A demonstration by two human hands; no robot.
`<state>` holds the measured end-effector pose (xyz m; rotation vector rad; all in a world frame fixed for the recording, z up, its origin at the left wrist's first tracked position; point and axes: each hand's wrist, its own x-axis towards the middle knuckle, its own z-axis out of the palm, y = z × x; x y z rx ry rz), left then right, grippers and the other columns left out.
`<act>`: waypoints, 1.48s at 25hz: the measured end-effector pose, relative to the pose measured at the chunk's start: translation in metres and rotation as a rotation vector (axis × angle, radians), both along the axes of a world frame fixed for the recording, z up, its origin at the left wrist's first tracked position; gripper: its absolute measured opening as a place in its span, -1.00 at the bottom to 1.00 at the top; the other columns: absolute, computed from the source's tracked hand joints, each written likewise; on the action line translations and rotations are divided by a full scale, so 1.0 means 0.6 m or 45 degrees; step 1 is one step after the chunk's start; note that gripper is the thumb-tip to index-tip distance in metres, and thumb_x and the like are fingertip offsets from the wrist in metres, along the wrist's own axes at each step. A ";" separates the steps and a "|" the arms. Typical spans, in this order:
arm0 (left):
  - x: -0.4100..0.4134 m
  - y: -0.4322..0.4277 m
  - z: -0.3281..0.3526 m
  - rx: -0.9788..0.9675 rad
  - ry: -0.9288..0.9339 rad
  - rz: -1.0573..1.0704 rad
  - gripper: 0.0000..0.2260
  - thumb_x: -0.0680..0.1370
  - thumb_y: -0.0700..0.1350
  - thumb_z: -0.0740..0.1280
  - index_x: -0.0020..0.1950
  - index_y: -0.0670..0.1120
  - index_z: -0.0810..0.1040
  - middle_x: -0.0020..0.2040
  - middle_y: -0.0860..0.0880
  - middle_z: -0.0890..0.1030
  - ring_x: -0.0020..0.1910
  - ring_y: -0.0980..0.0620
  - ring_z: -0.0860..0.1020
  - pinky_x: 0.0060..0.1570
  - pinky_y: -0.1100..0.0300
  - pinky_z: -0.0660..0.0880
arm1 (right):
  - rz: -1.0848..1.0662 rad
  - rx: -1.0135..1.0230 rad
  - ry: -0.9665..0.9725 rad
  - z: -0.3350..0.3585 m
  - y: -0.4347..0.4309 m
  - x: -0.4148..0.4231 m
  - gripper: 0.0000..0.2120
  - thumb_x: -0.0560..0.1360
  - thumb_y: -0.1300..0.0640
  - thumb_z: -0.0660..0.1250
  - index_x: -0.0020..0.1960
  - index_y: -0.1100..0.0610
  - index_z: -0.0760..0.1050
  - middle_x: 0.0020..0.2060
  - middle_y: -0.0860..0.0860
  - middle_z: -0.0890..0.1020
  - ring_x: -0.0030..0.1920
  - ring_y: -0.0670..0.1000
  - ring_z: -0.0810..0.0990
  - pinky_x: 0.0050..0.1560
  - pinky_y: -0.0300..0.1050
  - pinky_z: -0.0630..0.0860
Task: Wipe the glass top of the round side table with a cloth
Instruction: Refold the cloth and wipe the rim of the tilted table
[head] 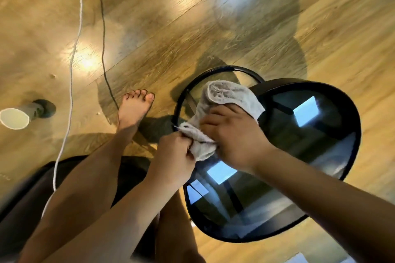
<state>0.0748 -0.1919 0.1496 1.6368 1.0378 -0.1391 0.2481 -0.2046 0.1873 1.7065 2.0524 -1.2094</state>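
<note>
Fingers (185, 145) of the left hand (173, 157) pinched the cloth (232, 94) at its end; the right hand (234, 134) gripped the middle, nearer the glass top (310, 147), mostly to its right

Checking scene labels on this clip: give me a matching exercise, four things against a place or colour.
1 cloth
2 cup
3 white cable
4 table rim

A black
B on the floor, far left
C gripped by the left hand and right hand
D trailing along the floor

Pairs: 1-C, 2-B, 3-D, 4-A
</note>
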 end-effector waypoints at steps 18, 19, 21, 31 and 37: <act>0.154 0.016 -0.049 0.580 -0.303 0.094 -0.54 0.64 0.16 -0.02 0.34 -0.14 0.30 0.26 -0.29 0.44 0.24 -0.22 0.44 0.27 -0.09 0.38 | -0.500 0.283 -0.258 -0.028 -0.030 0.207 -0.80 0.40 0.07 0.14 -0.16 0.09 0.51 -0.12 0.16 0.64 0.00 0.22 0.55 -0.02 -0.08 0.38; 0.154 0.015 -0.050 0.583 -0.309 0.039 -0.54 0.64 0.18 -0.04 0.35 -0.12 0.28 0.27 -0.29 0.44 0.25 -0.22 0.43 0.30 -0.08 0.36 | -0.736 0.217 -0.459 -0.032 -0.051 0.264 -0.76 0.45 0.07 0.14 -0.08 0.13 0.54 -0.05 0.22 0.63 0.04 0.25 0.54 -0.03 -0.04 0.39; 0.159 0.017 -0.049 0.602 -0.311 -0.076 -0.54 0.64 0.17 -0.04 0.37 -0.13 0.27 0.30 -0.28 0.43 0.28 -0.22 0.42 0.34 -0.05 0.32 | -1.335 -0.070 -0.783 -0.022 -0.106 0.358 -0.65 0.47 0.00 0.17 0.08 0.19 0.56 0.09 0.29 0.61 0.13 0.30 0.53 0.01 0.00 0.40; 0.161 0.013 -0.043 0.886 -0.286 -0.580 -0.56 0.65 0.08 0.05 0.40 -0.19 0.32 0.39 -0.27 0.40 0.38 -0.28 0.39 0.39 -0.37 0.16 | -0.714 0.449 -0.292 -0.030 -0.058 0.260 -0.51 0.50 -0.35 0.01 -0.18 -0.02 0.52 -0.24 0.00 0.58 -0.12 0.09 0.51 -0.03 0.00 0.41; 0.249 -0.051 -0.015 1.242 -0.305 -1.113 -0.42 0.56 0.24 0.14 0.39 -0.14 0.43 0.48 -0.24 0.37 0.53 -0.29 0.21 0.42 -0.46 -0.01 | -1.771 0.094 -0.643 -0.034 -0.333 0.437 -0.43 0.59 -0.33 0.02 -0.04 0.15 0.52 0.06 0.26 0.59 0.06 0.14 0.52 -0.02 -0.10 0.32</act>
